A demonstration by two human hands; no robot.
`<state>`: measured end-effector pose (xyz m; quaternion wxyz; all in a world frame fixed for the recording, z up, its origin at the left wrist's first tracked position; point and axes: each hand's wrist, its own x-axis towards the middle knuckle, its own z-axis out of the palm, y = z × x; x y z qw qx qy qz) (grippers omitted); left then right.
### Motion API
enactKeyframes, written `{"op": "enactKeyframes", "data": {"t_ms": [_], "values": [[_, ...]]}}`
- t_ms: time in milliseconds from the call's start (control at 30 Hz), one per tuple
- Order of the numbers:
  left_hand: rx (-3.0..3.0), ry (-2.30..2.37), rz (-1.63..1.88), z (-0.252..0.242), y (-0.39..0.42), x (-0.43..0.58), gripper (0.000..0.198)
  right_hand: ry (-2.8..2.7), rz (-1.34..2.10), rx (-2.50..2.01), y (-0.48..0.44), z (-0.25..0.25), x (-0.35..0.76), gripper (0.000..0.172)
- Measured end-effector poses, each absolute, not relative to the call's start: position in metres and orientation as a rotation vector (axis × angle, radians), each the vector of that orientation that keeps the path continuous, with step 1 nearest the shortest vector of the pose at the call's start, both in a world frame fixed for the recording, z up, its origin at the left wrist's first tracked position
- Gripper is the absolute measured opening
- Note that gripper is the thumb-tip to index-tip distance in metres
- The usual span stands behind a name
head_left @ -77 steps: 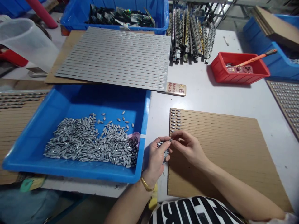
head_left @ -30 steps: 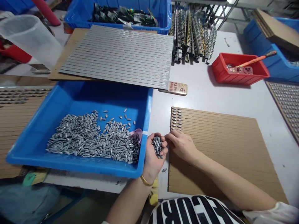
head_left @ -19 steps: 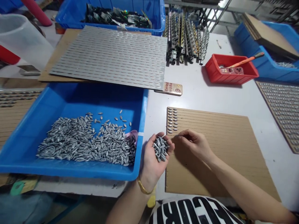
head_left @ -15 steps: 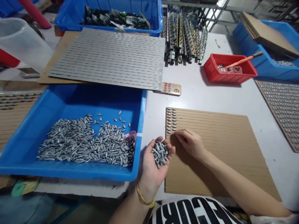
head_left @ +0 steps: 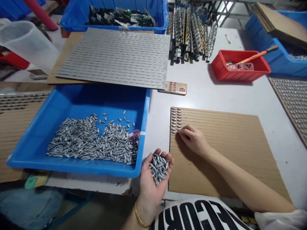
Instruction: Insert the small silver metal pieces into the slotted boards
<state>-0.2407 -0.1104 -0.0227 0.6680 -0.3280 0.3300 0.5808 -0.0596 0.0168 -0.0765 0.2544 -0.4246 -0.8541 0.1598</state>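
My left hand (head_left: 153, 182) is palm up and cupped round a heap of small grey spindle-shaped pieces (head_left: 158, 168), beside the near left part of a brown grooved board (head_left: 223, 150). On that board, my right hand (head_left: 193, 139) has its fingers pinched together at the lower end of two short columns of the same pieces (head_left: 176, 119). Whatever lies between those fingertips is hidden. Left of both hands, a large blue tray (head_left: 143, 127) holds a loose mass of grey pieces (head_left: 79, 137).
A grey slatted sheet (head_left: 115, 57) on cardboard overlaps the tray's far side. Behind the board stands a red bin (head_left: 236, 76) with an orange-handled tool (head_left: 256, 57). Patterned strips (head_left: 189, 35) lie farther back. A filled board (head_left: 294, 102) is at right.
My left hand has drawn back toward me and slightly left, still cupping its pieces. My right hand stays pinched at the columns' lower end. The view has shifted a little.
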Motion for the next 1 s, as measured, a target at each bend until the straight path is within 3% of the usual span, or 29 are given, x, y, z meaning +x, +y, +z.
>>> {"op": "enactKeyframes", "data": {"t_ms": [500,667,833,1000], "values": [[-0.745,0.706,1.313,-0.012,-0.15,-0.249,0.016,-2.494,0.433,-1.147,-0.014,-0.05,-0.068,0.019],[-0.787,0.707,1.354,-0.013,-0.156,-0.245,0.014,-2.853,0.606,-0.735,-0.068,-0.043,-0.088,0.016],[-0.758,0.74,1.391,-0.015,-0.156,-0.241,0.019,-2.916,0.604,-0.8,-0.078,-0.054,-0.102,0.009],[-0.733,0.707,1.42,-0.013,-0.152,-0.239,0.021,-2.563,0.924,-0.942,-0.061,-0.049,-0.091,0.012]]}}
